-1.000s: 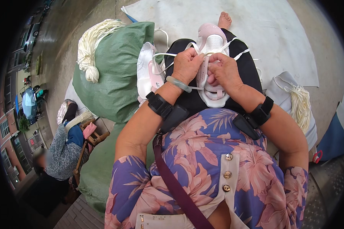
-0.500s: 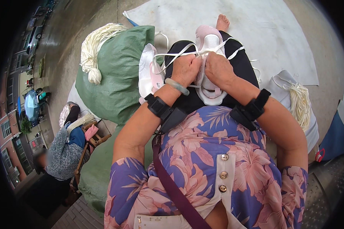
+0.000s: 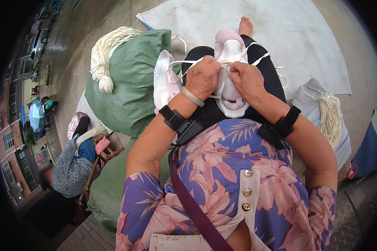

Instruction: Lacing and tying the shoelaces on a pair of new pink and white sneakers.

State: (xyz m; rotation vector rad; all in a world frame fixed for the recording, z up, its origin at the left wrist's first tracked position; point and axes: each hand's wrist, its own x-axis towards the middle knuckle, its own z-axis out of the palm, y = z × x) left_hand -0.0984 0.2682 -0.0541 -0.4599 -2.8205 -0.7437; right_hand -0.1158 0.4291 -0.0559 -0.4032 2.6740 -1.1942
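Laces [image 3: 188,62] now taut: your left hand [image 3: 203,77] and right hand [image 3: 247,79] have closed in, each grip pinched on lace over the pink-white shoe [image 3: 229,54].

shoe [image 3: 229,67] on lap — sack [image 3: 132,79] left

Soft, even daylight — sharp centre, warped black rim

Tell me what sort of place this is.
Probably an outdoor spot by a street, used for piecework on shoes. The person sits above a concrete floor with a white mat, a green sack topped with white laces, lacing a pink shoe; buildings stand behind.
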